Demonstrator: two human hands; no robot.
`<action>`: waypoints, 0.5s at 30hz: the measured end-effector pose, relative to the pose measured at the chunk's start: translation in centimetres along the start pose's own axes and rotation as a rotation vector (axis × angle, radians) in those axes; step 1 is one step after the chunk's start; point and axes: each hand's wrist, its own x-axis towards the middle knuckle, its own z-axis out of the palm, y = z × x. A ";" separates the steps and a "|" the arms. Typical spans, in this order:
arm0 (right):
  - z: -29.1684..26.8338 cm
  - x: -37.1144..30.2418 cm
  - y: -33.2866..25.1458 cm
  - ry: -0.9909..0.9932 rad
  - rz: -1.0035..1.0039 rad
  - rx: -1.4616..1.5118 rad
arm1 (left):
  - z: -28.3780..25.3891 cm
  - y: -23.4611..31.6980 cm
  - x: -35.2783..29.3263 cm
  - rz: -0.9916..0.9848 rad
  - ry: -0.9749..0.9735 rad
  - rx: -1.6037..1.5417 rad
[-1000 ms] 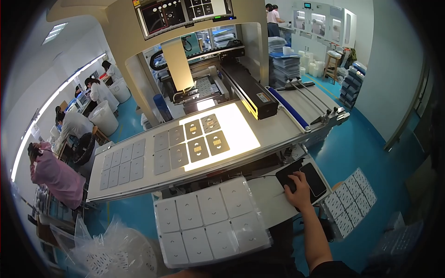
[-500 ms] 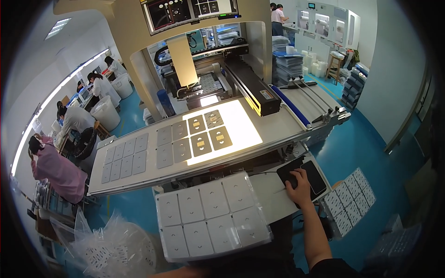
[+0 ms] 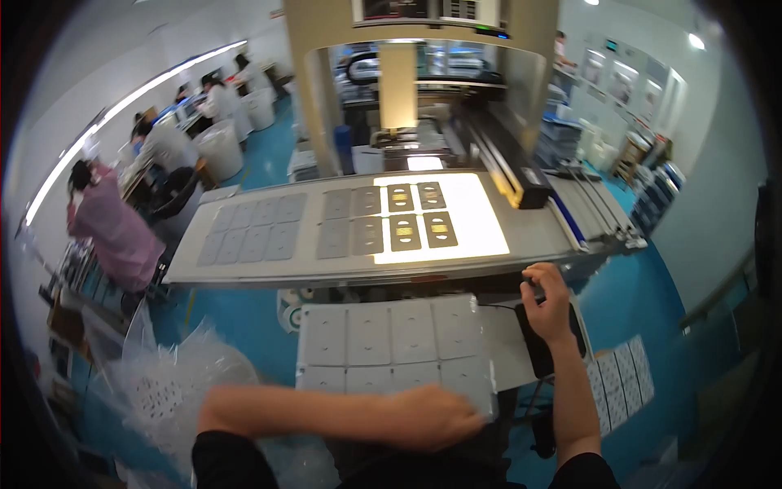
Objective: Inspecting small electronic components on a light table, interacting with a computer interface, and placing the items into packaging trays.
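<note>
A plastic-covered panel sheet [image 3: 391, 336] is lying nearly flat, its far row showing four grey, round-cornered panels with small dark chevrons, its clear margin catching light, its near row being partly hidden. To its right, a black mat [image 3: 533, 350] is resting on the pale counter [image 3: 507, 349].

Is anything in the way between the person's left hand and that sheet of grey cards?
Nothing visible is: the left hand overlaps the near right part of the sheet, with no object showing between. Blur hides whether they touch.
</note>
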 end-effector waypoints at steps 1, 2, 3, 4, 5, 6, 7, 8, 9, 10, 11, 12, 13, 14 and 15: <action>0.4 2.4 -0.9 0.002 -0.064 0.018 | 0.1 -2.0 2.5 0.058 0.061 0.076; 0.9 4.9 -1.9 -0.001 -0.141 -0.017 | 0.3 -4.0 4.8 0.100 0.112 0.169; 1.2 7.4 -2.9 -0.042 -0.148 0.038 | 0.7 -5.6 6.8 0.152 0.146 0.248; 2.0 9.9 -3.8 -0.035 -0.163 0.014 | 1.0 -6.9 8.7 0.226 0.177 0.300; 2.3 12.4 -4.2 -0.084 -0.180 0.024 | 1.5 -7.9 10.2 0.248 0.167 0.263; 3.3 14.8 -4.5 -0.090 -0.170 0.055 | 1.6 -8.7 11.5 0.281 0.111 0.279; 4.3 17.2 -4.4 -0.122 -0.174 0.062 | 1.6 -9.2 12.6 0.302 0.038 0.370; 5.1 19.6 -4.0 -0.174 -0.200 0.015 | 1.5 -9.5 13.2 0.301 0.132 0.359; 6.1 21.7 -3.3 -0.144 -0.207 -0.040 | 1.2 -9.6 13.7 0.213 -0.006 0.264; 6.9 23.6 -2.4 -0.214 -0.255 -0.030 | 0.9 -9.5 13.8 0.131 -0.151 0.165; 8.0 25.6 -1.3 -0.176 -0.223 -0.081 | 0.5 -9.6 13.9 0.127 -0.142 0.162; 9.4 27.4 -0.2 -0.180 -0.213 -0.136 | 0.1 -9.6 13.8 0.171 -0.200 0.144; 10.5 29.2 1.1 -0.244 -0.192 -0.129 | -0.1 -9.7 13.5 0.214 -0.260 0.125; 11.1 30.9 2.4 -0.190 -0.203 -0.189 | -0.2 -9.9 13.3 0.213 -0.254 0.121; 11.8 32.5 3.8 -0.292 -0.114 -0.337 | -0.2 -10.2 12.9 0.172 -0.257 0.047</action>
